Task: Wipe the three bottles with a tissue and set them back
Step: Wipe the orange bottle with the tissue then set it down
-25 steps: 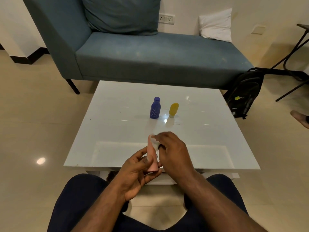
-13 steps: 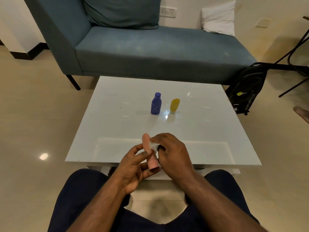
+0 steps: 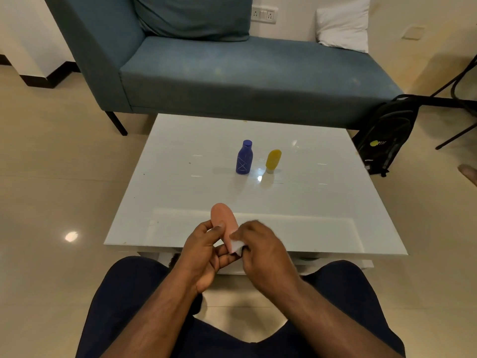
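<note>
Pink bottle (image 3: 224, 220) gripped in left hand (image 3: 204, 251); right hand (image 3: 260, 250) pinches tissue (image 3: 237, 246) against it.

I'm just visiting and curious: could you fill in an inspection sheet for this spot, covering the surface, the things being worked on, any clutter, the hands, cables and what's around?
Surface: glossy white table, bare at the near edge.
Job's things: pink bottle held up over the table's near edge; tissue pressed to its lower side; blue bottle and yellow bottle upright side by side, apart, mid-table.
Clutter: nothing seen.
Hands: left hand grips the pink bottle; right hand pinches the tissue against it.
Cables: nothing seen.
Surroundings: blue sofa behind the table with a white pillow; wall socket; black backpack on the floor to the right.
</note>
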Tool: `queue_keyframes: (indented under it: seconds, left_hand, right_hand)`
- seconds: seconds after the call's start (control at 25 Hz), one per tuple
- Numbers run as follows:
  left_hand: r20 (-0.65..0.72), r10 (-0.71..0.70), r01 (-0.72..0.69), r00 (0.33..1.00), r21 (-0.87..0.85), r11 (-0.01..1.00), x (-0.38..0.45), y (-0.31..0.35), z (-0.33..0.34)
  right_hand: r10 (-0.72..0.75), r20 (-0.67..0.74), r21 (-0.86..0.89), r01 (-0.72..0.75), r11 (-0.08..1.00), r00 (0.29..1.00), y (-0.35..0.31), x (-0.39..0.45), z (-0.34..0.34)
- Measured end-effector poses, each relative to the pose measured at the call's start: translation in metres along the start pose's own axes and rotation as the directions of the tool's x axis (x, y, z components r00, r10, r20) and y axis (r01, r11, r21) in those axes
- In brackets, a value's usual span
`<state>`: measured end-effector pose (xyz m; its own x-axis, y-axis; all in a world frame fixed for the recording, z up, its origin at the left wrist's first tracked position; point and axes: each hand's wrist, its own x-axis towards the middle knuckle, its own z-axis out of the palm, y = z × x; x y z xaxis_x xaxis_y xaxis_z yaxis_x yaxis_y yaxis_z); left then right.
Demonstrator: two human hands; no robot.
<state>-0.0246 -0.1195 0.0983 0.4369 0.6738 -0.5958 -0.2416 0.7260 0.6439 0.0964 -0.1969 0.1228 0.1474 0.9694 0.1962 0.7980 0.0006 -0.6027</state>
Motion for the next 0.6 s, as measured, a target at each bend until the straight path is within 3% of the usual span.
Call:
queue_keyframes:
  seconds: [0.08, 0.24, 0.4, 0.6]
  left_hand:
    - [-0.033, 0.005, -0.005, 0.999, -0.005, 1.000, 0.002, -0.001, -0.003]
    - [-0.026, 0.006, -0.005, 1.000, 0.008, 1.000, 0.001, -0.003, 0.001]
    - [-0.068, 0.016, -0.010, 0.998, 0.084, 0.996, 0.000, -0.004, 0.000]
    - [-0.015, -0.012, 0.013, 1.000, 0.074, 0.997, -0.004, -0.005, 0.003]
  right_hand:
    - [-0.071, 0.044, -0.048, 0.073, 0.996, 0.997, 0.006, -0.009, 0.002]
    - [0.068, -0.027, -0.052, -0.069, 0.996, 0.997, 0.012, 0.004, 0.000]
    - [-0.156, 0.097, -0.131, 0.168, 0.977, 0.983, 0.002, -0.008, 0.002]
    - [0.052, -0.043, -0.050, -0.054, 0.997, 0.998, 0.008, 0.009, -0.001]
